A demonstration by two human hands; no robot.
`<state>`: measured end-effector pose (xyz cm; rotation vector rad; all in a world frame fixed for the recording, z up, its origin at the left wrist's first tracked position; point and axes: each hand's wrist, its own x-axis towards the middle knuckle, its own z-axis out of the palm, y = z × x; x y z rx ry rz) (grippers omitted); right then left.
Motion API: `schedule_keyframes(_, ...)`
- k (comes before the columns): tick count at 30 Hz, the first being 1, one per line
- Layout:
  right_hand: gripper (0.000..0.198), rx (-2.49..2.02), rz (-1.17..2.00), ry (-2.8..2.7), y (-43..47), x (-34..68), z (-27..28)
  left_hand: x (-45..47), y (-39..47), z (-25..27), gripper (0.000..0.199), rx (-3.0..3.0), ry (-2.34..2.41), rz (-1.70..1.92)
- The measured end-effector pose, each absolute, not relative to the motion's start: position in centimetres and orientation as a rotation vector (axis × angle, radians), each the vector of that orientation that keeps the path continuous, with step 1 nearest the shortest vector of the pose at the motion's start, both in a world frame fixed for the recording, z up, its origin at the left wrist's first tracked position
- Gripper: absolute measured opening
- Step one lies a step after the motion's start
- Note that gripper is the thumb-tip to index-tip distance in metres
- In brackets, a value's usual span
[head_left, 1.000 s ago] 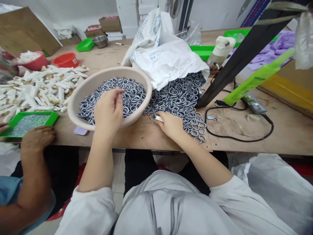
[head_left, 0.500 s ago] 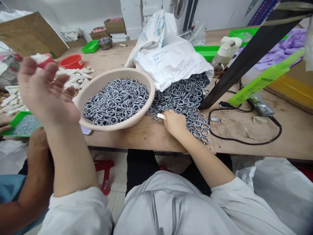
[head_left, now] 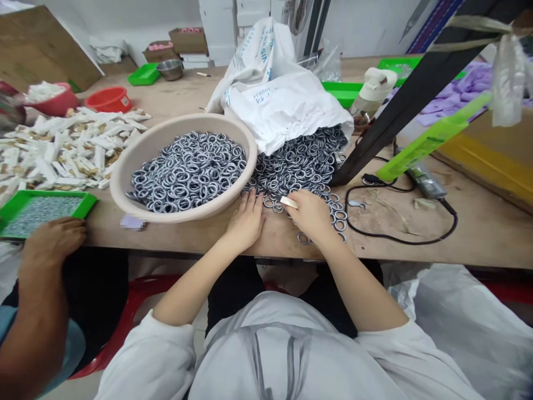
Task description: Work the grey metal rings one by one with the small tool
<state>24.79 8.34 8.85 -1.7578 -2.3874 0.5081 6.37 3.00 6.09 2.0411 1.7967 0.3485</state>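
My left hand lies flat on the table, fingers stretched out, at the edge of the loose grey metal rings. My right hand is closed round a small tool with a white handle; its short dark end points left toward the rings, and its exact kind is unclear. Just left of my hands stands a wide beige basin heaped with the same rings. A white woven sack lies on its side behind the pile, its mouth open over the rings.
A dark slanted post rises right of the pile, with a black cable beyond it. White pieces are heaped at left. A co-worker's hand rests by a green tray. A spray bottle stands behind.
My left hand has come down from its raised position at the left to the table beside the rings. My right hand stays by the pile, still holding the white-handled tool.
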Motion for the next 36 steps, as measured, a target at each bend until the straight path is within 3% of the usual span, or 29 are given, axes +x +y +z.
schedule_keyframes(5, 0.02, -1.598, 0.807, -1.935, 7.5, 26.4, 7.9, 7.1, 3.1, 6.5, 0.047, 2.045, 1.751, 0.332)
schedule_keyframes(9, 0.029, -1.326, 1.412, -1.378, 6.1, 26.1, 7.5, 7.9, 1.8, 7.6, 0.032, 1.901, 1.64, 0.74)
schedule_keyframes(12, 0.033, -1.179, 1.59, -1.179, 4.3, 24.9, 7.4, 9.0, 0.6, 8.0, 0.03, 1.537, 1.481, 1.009)
schedule_keyframes(19, 0.024, -1.094, 1.482, -1.455, 1.8, 23.8, 8.3, 10.4, -1.9, 8.3, 0.044, 0.854, 1.23, 1.199)
schedule_keyframes(24, 0.037, -1.035, 1.615, -1.457, 2.5, 24.2, 9.2, 10.5, -2.6, 8.6, 0.042, 0.709, 1.056, 1.104)
schedule_keyframes(32, 0.053, -1.056, 0.959, -1.999, 0.9, 25.5, 9.2, 10.9, -2.6, 9.4, 0.042, 0.466, 1.0, 1.161)
schedule_keyframes(36, 0.055, -1.082, 0.85, -2.073, 0.4, 25.4, 9.6, 10.9, -2.7, 9.3, 0.045, 0.433, 0.967, 1.162)
